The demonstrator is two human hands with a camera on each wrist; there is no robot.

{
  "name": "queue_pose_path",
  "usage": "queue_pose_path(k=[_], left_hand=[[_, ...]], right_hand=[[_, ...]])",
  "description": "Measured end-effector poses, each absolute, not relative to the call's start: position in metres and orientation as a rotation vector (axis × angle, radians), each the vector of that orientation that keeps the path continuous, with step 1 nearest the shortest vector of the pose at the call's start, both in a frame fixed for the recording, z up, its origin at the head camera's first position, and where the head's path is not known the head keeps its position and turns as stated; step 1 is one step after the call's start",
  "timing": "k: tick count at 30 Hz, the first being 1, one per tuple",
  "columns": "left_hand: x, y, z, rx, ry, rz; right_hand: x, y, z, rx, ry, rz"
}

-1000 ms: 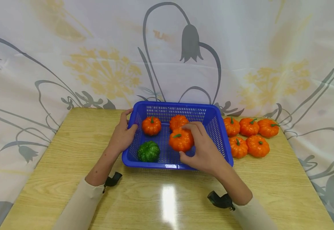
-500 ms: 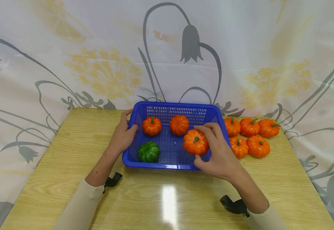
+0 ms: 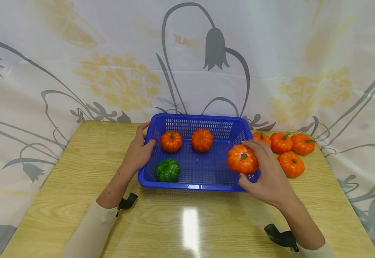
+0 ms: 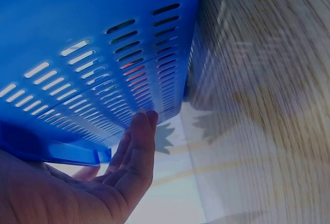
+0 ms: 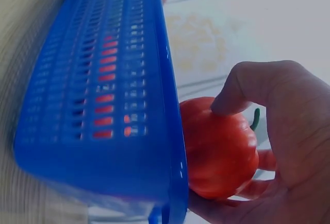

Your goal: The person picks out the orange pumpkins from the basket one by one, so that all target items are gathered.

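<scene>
My right hand (image 3: 269,173) grips a small orange pumpkin (image 3: 243,159) between thumb and fingers, over the right end of a blue plastic basket (image 3: 193,187). The right wrist view shows the pumpkin (image 5: 219,147) with its green stem, level with the basket rim. On the basket's left side, my left hand (image 3: 139,150) holds the rim, thumb over the top and fingers along the outer wall, as the left wrist view also shows. Inside the basket lie two orange pumpkins, one at the back left (image 3: 171,141) and one at the back middle (image 3: 202,140), plus a green pumpkin (image 3: 168,170) at the front left.
Right of the basket, several orange pumpkins (image 3: 291,164) sit in two rows on the wooden table (image 3: 161,222); my right hand partly hides this group. A patterned cloth (image 3: 123,71) hangs behind the table's back edge.
My right hand has carried the orange pumpkin rightward, from the basket's middle to its right end, uncovering the back-middle pumpkin. The left hand stays at the rim.
</scene>
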State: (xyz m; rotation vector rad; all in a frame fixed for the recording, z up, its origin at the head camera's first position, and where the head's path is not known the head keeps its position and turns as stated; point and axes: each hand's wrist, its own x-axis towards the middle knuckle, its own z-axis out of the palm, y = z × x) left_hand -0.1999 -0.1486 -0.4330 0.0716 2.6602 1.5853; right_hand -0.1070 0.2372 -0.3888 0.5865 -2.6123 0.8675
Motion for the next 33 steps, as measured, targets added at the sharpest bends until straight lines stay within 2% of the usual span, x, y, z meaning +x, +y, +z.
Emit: queue_pose_path(k=[20,33], left_hand=[[-0.198,-0.148,-0.432,0.076,2.674,1.587],[-0.199,-0.148,-0.431,0.061,2.664,1.57]], right_hand=[[-0.096,0.287,-0.385,0.416,-2.595,0.783],[-0.106,0.322,-0.384,0.303,-2.57,0.81]])
